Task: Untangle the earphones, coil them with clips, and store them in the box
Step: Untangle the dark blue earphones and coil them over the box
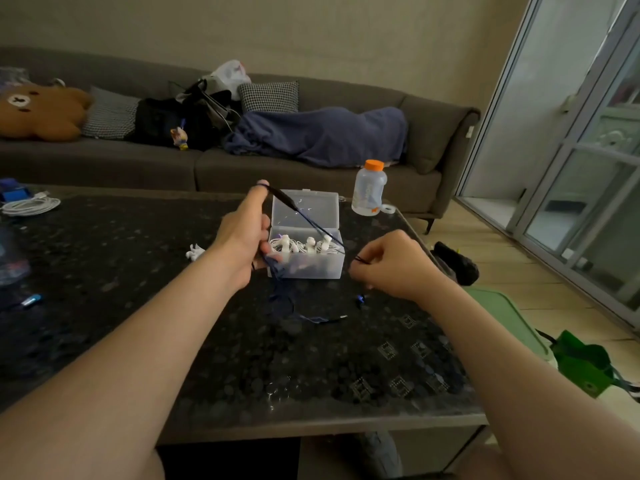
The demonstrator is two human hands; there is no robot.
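The left hand (242, 233), in the middle of the frame, holds the dark earphone cord (311, 220). The cord loops over the tip of its raised thumb and runs down to its lower fingers, which curl around it. From the thumb the cord stretches taut, slanting down and right to the right hand (391, 265). That hand pinches it between thumb and forefinger, with the other fingers curled in.

The rest of the cord hangs below the left hand in a loose tangle on the dark speckled table (242, 358). Its jack plug (341, 317) lies at centre frame, and an earbud (360, 300) lies just under the right hand.

Directly behind the taut stretch stands the translucent box (311, 268) with its lid up. It holds white earphones (294, 244) already coiled in white clips. A loose white clip (195, 252) lies on the table left of the left wrist.

A bottle (369, 188) with an orange cap stands right of the box. A white cable (31, 206) lies at the left edge, and a grey sofa (346, 95) fills the upper frame.
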